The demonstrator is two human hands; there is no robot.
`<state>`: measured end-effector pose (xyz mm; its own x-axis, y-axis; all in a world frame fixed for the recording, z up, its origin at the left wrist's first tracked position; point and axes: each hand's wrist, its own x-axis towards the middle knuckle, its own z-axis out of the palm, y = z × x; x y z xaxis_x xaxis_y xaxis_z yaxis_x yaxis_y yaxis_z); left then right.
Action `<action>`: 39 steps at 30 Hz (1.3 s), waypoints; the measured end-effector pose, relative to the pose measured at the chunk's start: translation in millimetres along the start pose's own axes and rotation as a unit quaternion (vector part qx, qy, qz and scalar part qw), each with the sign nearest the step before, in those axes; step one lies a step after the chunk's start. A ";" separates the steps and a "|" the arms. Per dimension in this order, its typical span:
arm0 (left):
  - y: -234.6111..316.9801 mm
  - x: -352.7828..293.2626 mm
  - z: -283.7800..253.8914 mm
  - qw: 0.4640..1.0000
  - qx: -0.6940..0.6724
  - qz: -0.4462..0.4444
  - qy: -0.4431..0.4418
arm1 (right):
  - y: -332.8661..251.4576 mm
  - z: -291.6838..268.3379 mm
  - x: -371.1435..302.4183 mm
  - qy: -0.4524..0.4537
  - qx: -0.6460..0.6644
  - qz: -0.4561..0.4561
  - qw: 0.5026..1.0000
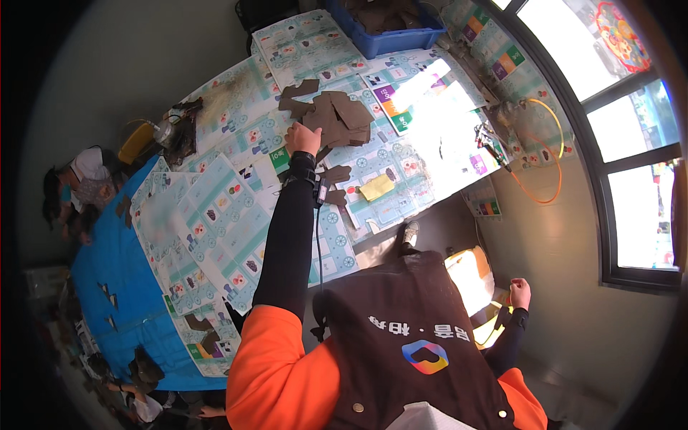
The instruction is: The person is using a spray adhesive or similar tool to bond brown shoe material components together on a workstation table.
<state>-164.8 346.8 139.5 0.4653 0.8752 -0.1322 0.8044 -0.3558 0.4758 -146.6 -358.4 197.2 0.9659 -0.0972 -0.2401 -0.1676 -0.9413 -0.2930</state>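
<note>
My left hand [304, 138] reaches far across the table to a heap of flat brown cut pieces [337, 118]. Its fingers are closed at the near left edge of the heap, apparently pinching a brown piece there. More brown pieces [335, 175] lie beside my left wrist, partly behind it. Away from the table, low on the right, my right hand [520, 294] is held up with its fingers curled closed. A small reddish bit shows at its fingers, too small to name.
Printed sheets cover the table [236, 193], with a yellow cloth [377, 188] near its edge. A blue crate [387, 39] of brown pieces stands at the far end. An orange cable [548, 197] hangs by the windows. Left, people sit beside a blue-covered table [129, 279].
</note>
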 end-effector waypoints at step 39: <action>266.0 -171.2 239.7 0.686 -0.591 -0.189 -0.380 | -259.7 97.1 399.9 -0.615 0.149 -0.421 0.650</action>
<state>58.0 23.7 80.2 0.7256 0.2493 -0.6414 0.2673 0.7568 0.5965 264.0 -121.4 87.4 -0.1163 0.9162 -0.3834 0.1103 -0.3718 -0.9218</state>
